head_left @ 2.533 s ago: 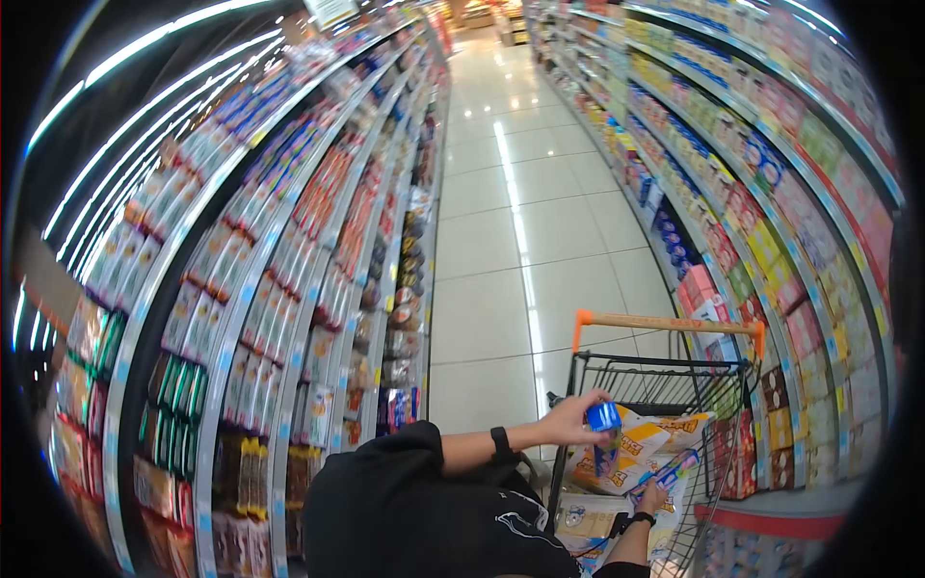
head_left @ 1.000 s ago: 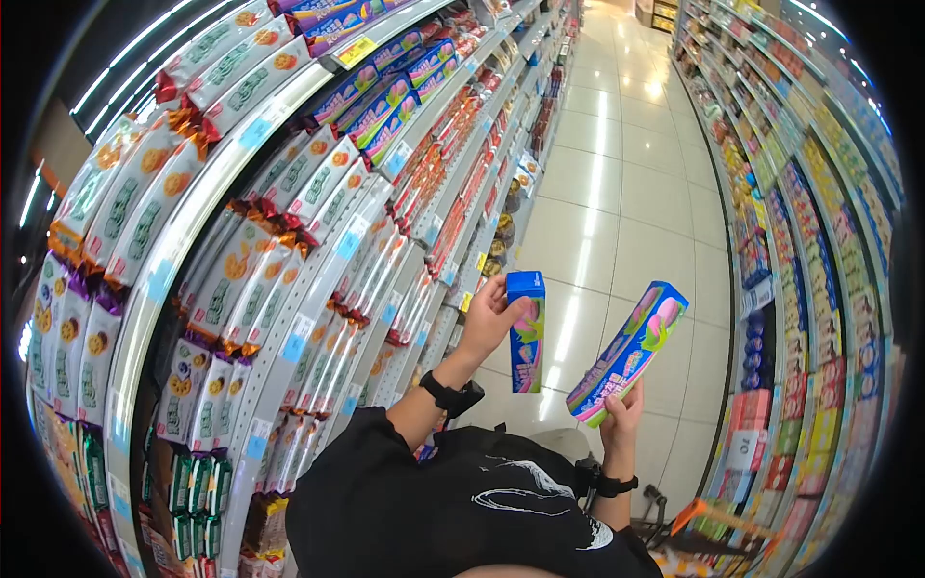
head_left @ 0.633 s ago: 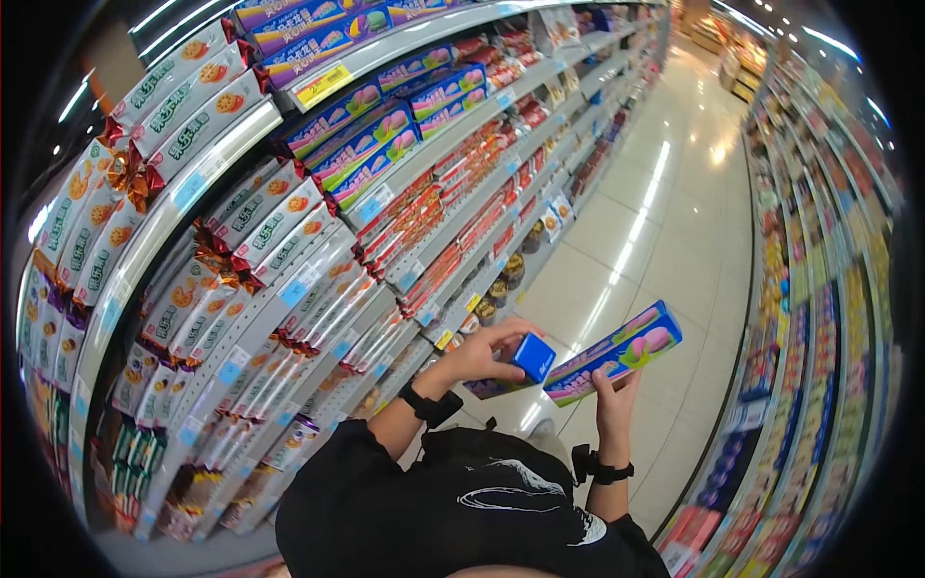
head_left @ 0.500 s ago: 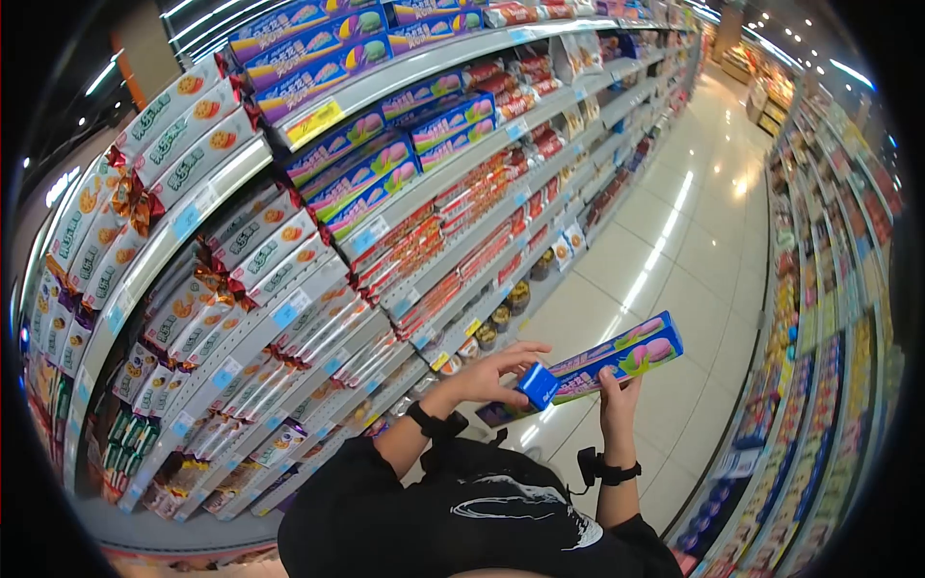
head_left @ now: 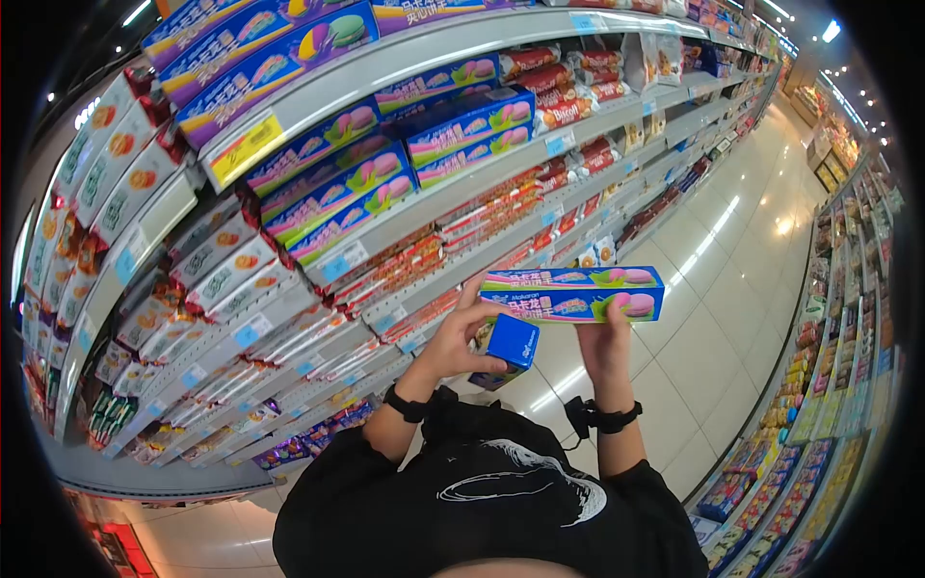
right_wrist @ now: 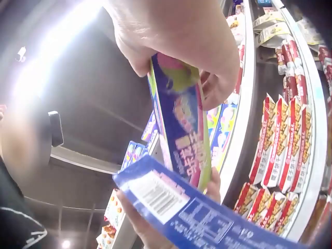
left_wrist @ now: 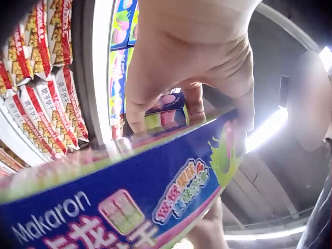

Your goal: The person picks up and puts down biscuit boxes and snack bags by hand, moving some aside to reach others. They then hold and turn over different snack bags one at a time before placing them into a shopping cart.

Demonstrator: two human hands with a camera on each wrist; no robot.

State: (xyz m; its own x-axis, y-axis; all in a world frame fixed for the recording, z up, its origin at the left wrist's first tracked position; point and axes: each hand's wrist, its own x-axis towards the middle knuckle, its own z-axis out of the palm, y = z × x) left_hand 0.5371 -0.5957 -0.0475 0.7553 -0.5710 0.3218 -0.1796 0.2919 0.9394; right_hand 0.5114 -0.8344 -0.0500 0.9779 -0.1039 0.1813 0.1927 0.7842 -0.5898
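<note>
Both hands are up in front of a stocked shelf. My left hand (head_left: 453, 342) grips one end of a long blue, pink and green Makaron biscuit box (head_left: 514, 339); its plain blue end faces up and its length points down. In the left wrist view this box's printed side (left_wrist: 119, 194) fills the lower part. My right hand (head_left: 605, 356) holds a second Makaron box (head_left: 578, 294) near its right end, lying level with its macaron pictures toward me. My left fingers overlap that box's left end. The right wrist view shows the first box's barcode side (right_wrist: 161, 199).
Matching pink-and-green boxes (head_left: 472, 130) are stacked on the shelf ahead, below purple-and-yellow ones (head_left: 270, 53). A yellow price tag (head_left: 246, 149) hangs on the shelf edge. White biscuit packs (head_left: 236, 279) fill the left. The tiled aisle floor (head_left: 713, 361) runs off right, with another shelf (head_left: 819, 405) beyond.
The view has swung from the cart and down the aisle to the left-hand shelf. The cart is out of sight. The right hand's box has turned from slanted to level, beside the left hand.
</note>
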